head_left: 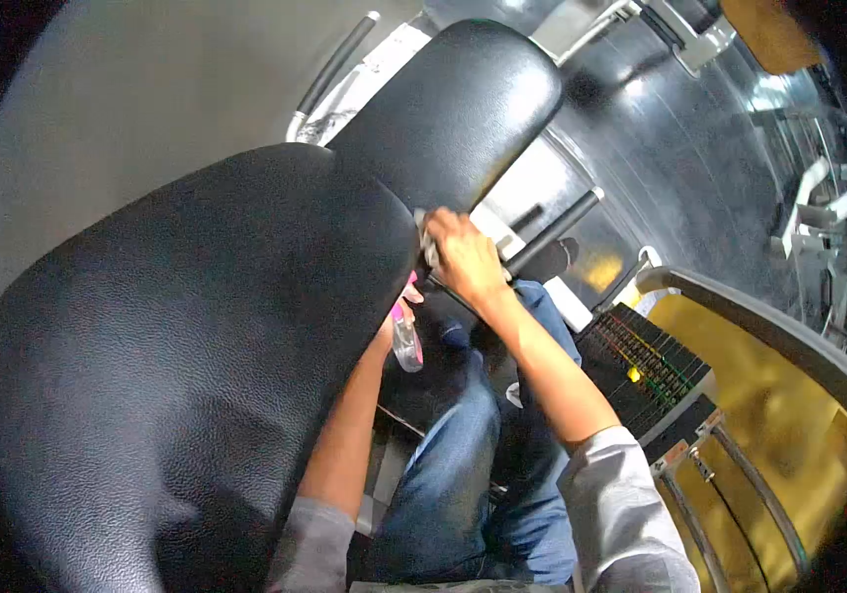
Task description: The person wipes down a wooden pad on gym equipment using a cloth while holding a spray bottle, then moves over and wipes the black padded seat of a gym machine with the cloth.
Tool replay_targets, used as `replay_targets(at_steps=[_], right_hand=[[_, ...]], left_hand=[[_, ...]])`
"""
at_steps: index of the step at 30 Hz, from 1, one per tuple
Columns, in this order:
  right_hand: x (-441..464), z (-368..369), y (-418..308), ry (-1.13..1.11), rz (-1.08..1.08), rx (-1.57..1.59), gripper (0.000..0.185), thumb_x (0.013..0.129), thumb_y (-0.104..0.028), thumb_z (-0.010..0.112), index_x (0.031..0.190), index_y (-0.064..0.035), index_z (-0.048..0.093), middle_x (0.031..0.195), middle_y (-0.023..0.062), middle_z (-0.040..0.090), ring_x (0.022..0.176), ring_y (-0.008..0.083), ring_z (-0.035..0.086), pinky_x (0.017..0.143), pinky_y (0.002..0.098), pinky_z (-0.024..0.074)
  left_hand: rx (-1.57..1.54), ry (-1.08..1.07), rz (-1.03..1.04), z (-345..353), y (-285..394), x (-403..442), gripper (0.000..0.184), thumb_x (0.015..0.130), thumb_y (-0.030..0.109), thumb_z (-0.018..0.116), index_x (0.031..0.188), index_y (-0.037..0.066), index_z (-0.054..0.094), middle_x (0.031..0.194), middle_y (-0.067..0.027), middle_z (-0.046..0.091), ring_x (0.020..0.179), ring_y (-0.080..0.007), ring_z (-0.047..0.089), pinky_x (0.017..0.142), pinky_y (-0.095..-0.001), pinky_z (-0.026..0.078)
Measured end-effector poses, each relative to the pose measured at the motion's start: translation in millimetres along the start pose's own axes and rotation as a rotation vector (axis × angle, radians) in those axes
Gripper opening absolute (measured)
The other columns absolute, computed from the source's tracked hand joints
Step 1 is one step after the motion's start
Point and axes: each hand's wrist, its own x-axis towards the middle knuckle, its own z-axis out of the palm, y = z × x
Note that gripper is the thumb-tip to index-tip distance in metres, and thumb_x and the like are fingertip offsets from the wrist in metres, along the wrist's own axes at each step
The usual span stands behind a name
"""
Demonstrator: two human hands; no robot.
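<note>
My right hand (465, 255) is closed on a pale cloth (430, 242), pressed at the edge of the black padded seat (443, 109) where it meets the large black backrest (206, 267). Lower down, beside the backrest's edge, my left hand (399, 314) is wrapped round a clear spray bottle (406, 346) with a pink top. The backrest hides part of that hand.
A handle bar (562, 229) juts out just right of my right hand, another (339, 64) beyond the seat. A black weight stack (641, 371) with a yellow pin and a curved frame (769, 316) stand at the right. My jeans-clad legs are below.
</note>
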Motion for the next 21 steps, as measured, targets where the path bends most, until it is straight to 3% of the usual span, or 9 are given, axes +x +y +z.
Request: replay_targets(at_steps=[5,6,7,9,12,13,17,19,21], right_hand=[[-8,-19,19,-0.154,-0.151,-0.098,0.024,0.078,-0.007,0.062,0.102,-0.0091,0.062,0.104,0.0042,0.056,0.094,0.0278,0.063,0.071,0.0394,0.0587],[-3,-23,27,-0.147,-0.082,-0.096,0.028,0.077,-0.007,0.063,0.104,-0.0104,0.062,0.107,0.0043,0.057,0.096,0.0283,0.062,0.074,0.0410,0.0580],[3,-17,41,-0.150,-0.005,-0.078,0.051,0.066,-0.008,0.077,0.114,-0.0114,0.059,0.112,0.0052,0.055,0.103,0.0285,0.060,0.077,0.0430,0.0560],[29,-48,41,-0.096,0.081,-0.001,0.038,0.071,-0.004,0.070,0.108,-0.0092,0.060,0.110,0.0066,0.058,0.098,0.0315,0.061,0.076,0.0433,0.0570],[45,-39,39,-0.012,0.078,-0.003,0.040,0.069,-0.003,0.072,0.106,-0.0081,0.060,0.108,0.0064,0.057,0.097,0.0321,0.061,0.076,0.0436,0.0568],[45,-38,34,-0.088,0.077,-0.034,0.048,0.068,-0.006,0.075,0.113,-0.0093,0.059,0.108,0.0059,0.055,0.100,0.0306,0.060,0.076,0.0422,0.0571],[36,-21,30,-0.262,-0.195,-0.146,0.029,0.083,-0.007,0.056,0.111,-0.0103,0.061,0.107,0.0019,0.056,0.104,0.0265,0.058,0.072,0.0352,0.0597],[41,-37,31,-0.430,-0.366,-0.159,0.027,0.082,-0.009,0.058,0.108,-0.0109,0.064,0.106,0.0016,0.056,0.105,0.0248,0.057,0.071,0.0343,0.0590],[50,-36,39,-0.376,-0.452,-0.152,0.025,0.081,-0.010,0.059,0.105,-0.0121,0.065,0.106,0.0014,0.056,0.103,0.0247,0.058,0.071,0.0350,0.0583]], left_hand=[[0.178,0.142,0.163,4,-20,-7,0.035,0.096,0.039,0.055,0.099,0.005,0.064,0.080,-0.0064,0.065,0.052,-0.0109,0.052,0.049,-0.0258,0.043],[0.203,0.097,0.021,24,13,-23,0.030,0.095,0.034,0.058,0.099,0.005,0.065,0.084,-0.0041,0.065,0.063,-0.0107,0.055,0.055,-0.0250,0.043],[0.227,0.052,-0.125,40,34,-36,0.025,0.093,0.029,0.061,0.099,0.006,0.067,0.087,-0.0018,0.065,0.074,-0.0104,0.059,0.061,-0.0242,0.043],[0.243,0.061,-0.025,63,42,-45,0.017,0.091,0.023,0.065,0.095,0.008,0.068,0.081,-0.0001,0.064,0.070,-0.0075,0.059,0.056,-0.0239,0.046],[0.152,0.151,0.019,97,65,-63,0.009,0.089,0.015,0.069,0.090,0.006,0.067,0.071,0.0025,0.061,0.058,-0.0064,0.055,0.050,-0.0237,0.043],[0.203,0.113,0.035,101,72,-66,0.013,0.090,0.018,0.069,0.087,0.006,0.064,0.068,0.0028,0.057,0.057,-0.0055,0.051,0.050,-0.0251,0.042],[0.137,0.184,0.095,124,93,-82,0.017,0.093,0.018,0.067,0.084,0.006,0.060,0.065,0.0034,0.051,0.057,-0.0043,0.048,0.051,-0.0245,0.042],[0.107,0.188,0.110,133,112,-87,0.015,0.093,0.018,0.067,0.088,0.006,0.061,0.068,0.0048,0.051,0.058,-0.0036,0.048,0.052,-0.0234,0.043],[0.064,0.212,0.098,139,121,-87,0.014,0.093,0.019,0.067,0.091,0.006,0.062,0.070,0.0054,0.051,0.060,-0.0033,0.048,0.053,-0.0226,0.043]])
